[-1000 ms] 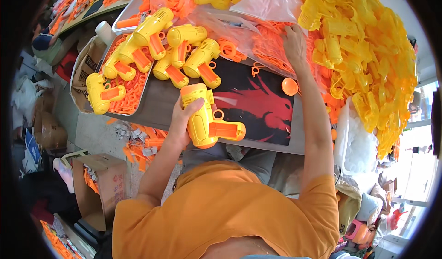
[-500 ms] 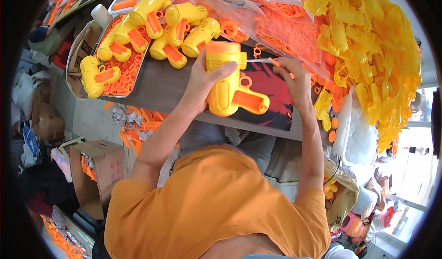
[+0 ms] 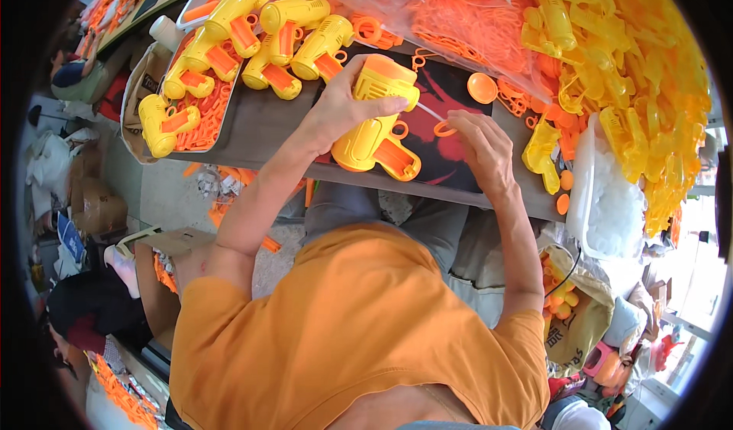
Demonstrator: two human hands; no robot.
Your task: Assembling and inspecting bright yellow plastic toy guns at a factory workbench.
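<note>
Right now the worker in the orange shirt has both hands raised over the near side of a grey work table point(image 3: 267, 128). The left hand point(image 3: 341, 113) is wrapped firmly around a chunky yellow plastic toy-gun body with an orange cap point(image 3: 359, 147), its thumb laid across the front just under the cap. That toy is tilted, cap leaning away, its stubby handle with the orange inset pointing down and to the right, over the near part of a black mat with a red printed figure point(image 3: 450, 98).

The right hand point(image 3: 485, 151) has its fingertips closed on a small orange plastic ring point(image 3: 445, 128). From it a thin pale rod point(image 3: 429, 111) runs to the toy's right side, near the top; whether its tip sits inside, I can't tell from this spot.

Beyond the hands lies a shallow orange plastic cup point(image 3: 482, 88), and behind that a clear plastic bag of orange pieces point(image 3: 466, 25). On the left, several more yellow toy bodies point(image 3: 237, 6) lie clustered, some on a bed of small orange parts point(image 3: 206, 128). A tall heap of glossy yellow plastic pieces point(image 3: 603, 63) crowds the right, above a white plastic bin point(image 3: 582, 182).
</note>
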